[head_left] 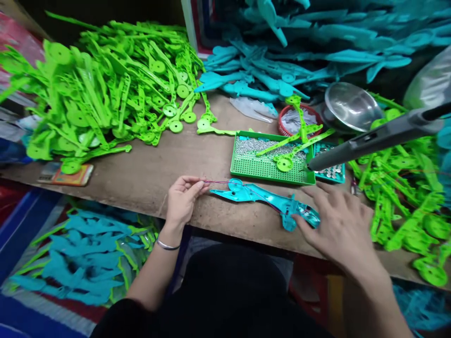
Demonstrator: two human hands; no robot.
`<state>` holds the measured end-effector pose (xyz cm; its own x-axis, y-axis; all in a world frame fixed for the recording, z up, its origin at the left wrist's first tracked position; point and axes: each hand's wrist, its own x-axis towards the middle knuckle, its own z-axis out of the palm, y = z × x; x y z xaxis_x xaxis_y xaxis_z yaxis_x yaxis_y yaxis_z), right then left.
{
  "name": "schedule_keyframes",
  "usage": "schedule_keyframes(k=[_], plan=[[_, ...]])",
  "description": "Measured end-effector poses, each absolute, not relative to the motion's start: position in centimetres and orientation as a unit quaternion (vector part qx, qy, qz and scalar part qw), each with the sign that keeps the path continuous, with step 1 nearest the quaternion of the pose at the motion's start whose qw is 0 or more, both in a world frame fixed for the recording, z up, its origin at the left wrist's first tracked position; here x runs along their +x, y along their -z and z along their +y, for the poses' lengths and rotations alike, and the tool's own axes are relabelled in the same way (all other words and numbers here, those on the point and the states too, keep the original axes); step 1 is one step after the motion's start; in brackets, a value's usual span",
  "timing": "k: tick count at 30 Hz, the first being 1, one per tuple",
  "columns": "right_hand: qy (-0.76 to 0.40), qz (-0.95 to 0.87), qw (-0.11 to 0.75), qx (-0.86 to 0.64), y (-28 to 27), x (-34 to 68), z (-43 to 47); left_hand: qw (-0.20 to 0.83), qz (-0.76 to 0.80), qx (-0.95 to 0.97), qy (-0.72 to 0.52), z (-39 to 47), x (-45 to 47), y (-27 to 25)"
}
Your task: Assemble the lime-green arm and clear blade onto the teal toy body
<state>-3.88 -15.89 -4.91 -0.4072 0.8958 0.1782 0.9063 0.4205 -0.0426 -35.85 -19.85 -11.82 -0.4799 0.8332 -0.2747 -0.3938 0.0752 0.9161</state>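
Note:
A teal plastic part (259, 191), long with a pointed left end and a round disc, lies on the bench before me. Thin reddish-purple wire (220, 181) runs along it and out past its left end. My left hand (185, 195) pinches the end of this wire between thumb and fingertips. Over the part's right end, my right hand (340, 223) is spread with fingers apart, the thumb close to the clear-looking tip piece (307, 213). Whether that thumb touches the part I cannot tell.
A green tray (253, 166) of small screws stands behind the part, lime-green pieces (284, 163) across it. A grey electric screwdriver (362, 143) slants in from the right. Lime-green parts (105, 94) heap left and right; teal parts (268, 70) lie behind. A metal bowl (350, 108) stands back right.

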Motion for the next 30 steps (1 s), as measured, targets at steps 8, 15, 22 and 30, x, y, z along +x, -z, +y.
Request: schedule_keyframes(k=[8,15,22,30], plan=[[-0.259,-0.833,0.206,-0.443,9.4,-14.1,-12.6,0.468,0.557,0.215,-0.652,-19.9,-35.8,12.1],[-0.234,-0.826,0.208,-0.469,11.8,-15.5,-13.1,0.468,0.618,0.324,-0.543,-20.3,-35.4,13.0],[-0.282,-0.832,0.213,-0.427,11.7,-13.7,-14.6,0.511,0.617,0.329,-0.5,-22.4,-35.0,12.4],[-0.346,-0.781,0.278,-0.439,11.1,-13.7,-14.0,0.497,0.608,0.3,-0.542,-20.7,-34.1,11.7]])
